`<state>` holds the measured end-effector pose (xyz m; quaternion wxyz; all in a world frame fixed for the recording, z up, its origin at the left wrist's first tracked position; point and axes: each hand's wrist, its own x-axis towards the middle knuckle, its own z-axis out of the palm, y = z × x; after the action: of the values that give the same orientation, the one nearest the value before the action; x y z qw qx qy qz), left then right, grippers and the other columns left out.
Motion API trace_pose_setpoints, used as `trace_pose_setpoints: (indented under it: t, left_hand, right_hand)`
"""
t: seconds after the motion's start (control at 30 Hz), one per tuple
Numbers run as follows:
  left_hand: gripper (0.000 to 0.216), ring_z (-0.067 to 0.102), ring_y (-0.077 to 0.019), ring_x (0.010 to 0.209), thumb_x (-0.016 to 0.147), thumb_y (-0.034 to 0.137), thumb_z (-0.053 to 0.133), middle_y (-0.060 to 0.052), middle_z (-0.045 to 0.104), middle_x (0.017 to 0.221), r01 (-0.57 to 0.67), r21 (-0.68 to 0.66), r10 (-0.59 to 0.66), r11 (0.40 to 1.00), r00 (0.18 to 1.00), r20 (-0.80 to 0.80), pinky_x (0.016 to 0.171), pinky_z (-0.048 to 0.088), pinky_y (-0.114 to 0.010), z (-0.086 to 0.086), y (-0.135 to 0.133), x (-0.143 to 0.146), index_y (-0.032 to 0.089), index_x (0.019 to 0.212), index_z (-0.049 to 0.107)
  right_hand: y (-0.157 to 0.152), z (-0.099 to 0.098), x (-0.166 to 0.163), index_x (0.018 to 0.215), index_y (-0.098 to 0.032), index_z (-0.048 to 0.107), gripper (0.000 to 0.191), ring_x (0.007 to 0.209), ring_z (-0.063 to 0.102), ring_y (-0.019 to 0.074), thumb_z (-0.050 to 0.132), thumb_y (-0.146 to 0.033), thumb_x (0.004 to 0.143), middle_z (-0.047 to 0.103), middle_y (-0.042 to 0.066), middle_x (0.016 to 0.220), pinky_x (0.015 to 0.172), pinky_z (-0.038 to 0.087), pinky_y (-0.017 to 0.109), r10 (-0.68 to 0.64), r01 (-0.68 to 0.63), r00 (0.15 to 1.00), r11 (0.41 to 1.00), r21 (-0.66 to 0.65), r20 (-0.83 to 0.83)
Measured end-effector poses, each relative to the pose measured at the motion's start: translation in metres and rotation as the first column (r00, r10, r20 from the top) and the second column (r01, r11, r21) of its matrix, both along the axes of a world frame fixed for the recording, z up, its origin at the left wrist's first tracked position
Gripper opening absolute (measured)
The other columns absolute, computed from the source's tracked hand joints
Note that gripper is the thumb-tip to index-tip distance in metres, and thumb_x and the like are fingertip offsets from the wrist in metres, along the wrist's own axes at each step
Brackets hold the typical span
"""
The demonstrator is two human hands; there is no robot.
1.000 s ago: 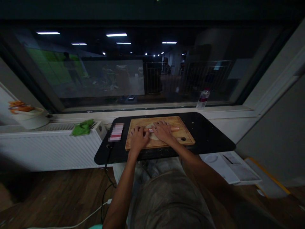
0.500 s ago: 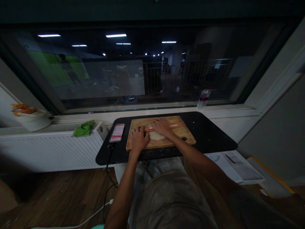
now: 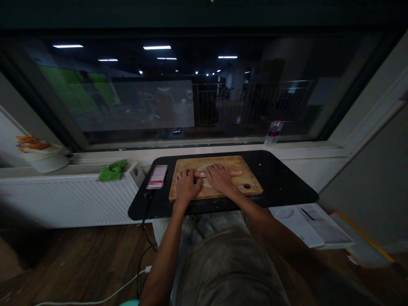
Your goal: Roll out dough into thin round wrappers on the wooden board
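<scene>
A wooden cutting board [image 3: 248, 178] lies on a black table [image 3: 280, 182]. On the board a flat pale round of dough [image 3: 207, 182] sits under a wooden rolling pin [image 3: 235, 173] with a red band. My left hand [image 3: 186, 187] presses flat on the pin's left part, fingers stretched out. My right hand [image 3: 219, 178] lies flat on its middle, fingers spread. Only the pin's right end and a short red stretch between my hands show.
A blurred red and white packet [image 3: 156, 176] lies left of the board. A green cloth [image 3: 112, 170] rests on the radiator [image 3: 63, 195], beside a white bowl [image 3: 44, 159]. A plastic bottle [image 3: 272, 132] stands on the windowsill. Papers [image 3: 312, 225] and cables [image 3: 140, 255] lie on the floor.
Both hands and the rolling pin shifted slightly away and back across the dough, ending near where they began. The view shifted a little.
</scene>
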<state>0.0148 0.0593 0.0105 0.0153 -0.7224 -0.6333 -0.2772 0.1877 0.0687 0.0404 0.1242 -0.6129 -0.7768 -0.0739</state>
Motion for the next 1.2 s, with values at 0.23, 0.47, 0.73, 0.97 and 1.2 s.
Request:
trace_pose_setpoints:
  t: [0.23, 0.47, 0.73, 0.97, 1.2]
  left_hand:
    - [0.043, 0.063, -0.0380, 0.130, 0.105, 0.044, 0.064, -0.017, 0.068, 0.143, 0.007, 0.003, -0.007, 1.000, 1.000, 0.007, 0.112, 0.050, -0.052, -0.004, 0.002, -0.002, 0.023, 0.142, 0.071]
    - [0.041, 0.063, -0.0375, 0.130, 0.106, 0.039, 0.061, -0.017, 0.068, 0.142, -0.014, 0.011, 0.014, 1.000, 1.000, -0.003, 0.110, 0.050, -0.051, -0.004, 0.003, -0.001, 0.024, 0.143, 0.069]
    - [0.039, 0.064, -0.0370, 0.129, 0.106, 0.037, 0.061, -0.017, 0.069, 0.141, -0.010, 0.001, 0.010, 1.000, 1.000, -0.014, 0.110, 0.050, -0.050, -0.001, 0.000, -0.001, 0.021, 0.141, 0.070]
    - [0.041, 0.063, -0.0367, 0.130, 0.104, 0.038, 0.066, -0.016, 0.069, 0.142, -0.017, -0.005, 0.017, 1.000, 1.000, -0.003, 0.110, 0.050, -0.049, 0.000, 0.000, 0.000, 0.023, 0.143, 0.070]
    - [0.038, 0.063, -0.0368, 0.129, 0.105, 0.038, 0.064, -0.016, 0.069, 0.142, -0.003, -0.008, 0.003, 1.000, 1.000, 0.012, 0.110, 0.050, -0.051, -0.001, 0.001, -0.001, 0.025, 0.139, 0.072]
  right_hand:
    - [-0.012, -0.003, 0.001, 0.151, -0.019, 0.065, 0.050, 0.141, 0.057, 0.0353, 0.039, -0.048, 0.120, 0.069, 0.019, 0.151, 0.120, 0.037, 0.050, 0.090, -0.090, 0.996, 0.996, -0.010, 0.011]
    - [0.020, 0.015, 0.004, 0.145, -0.022, 0.073, 0.054, 0.145, 0.059, 0.0302, 0.027, -0.040, 0.123, 0.071, 0.013, 0.156, 0.123, 0.040, 0.049, 0.140, -0.138, 0.990, 0.982, -0.125, 0.003]
    - [0.026, 0.017, -0.006, 0.139, -0.017, 0.077, 0.058, 0.141, 0.065, 0.0325, 0.027, -0.042, 0.123, 0.075, 0.016, 0.150, 0.121, 0.042, 0.049, 0.107, -0.107, 0.994, 0.988, -0.109, -0.007]
    - [0.002, 0.011, -0.011, 0.135, -0.013, 0.077, 0.052, 0.135, 0.069, 0.0312, 0.033, -0.037, 0.122, 0.079, 0.018, 0.141, 0.117, 0.043, 0.043, 0.096, -0.096, 0.995, 0.995, -0.031, 0.000]
    - [-0.007, 0.005, -0.014, 0.137, -0.006, 0.075, 0.059, 0.129, 0.071, 0.0331, 0.035, -0.047, 0.121, 0.078, 0.024, 0.138, 0.116, 0.046, 0.041, 0.049, -0.049, 0.999, 0.999, -0.011, 0.008]
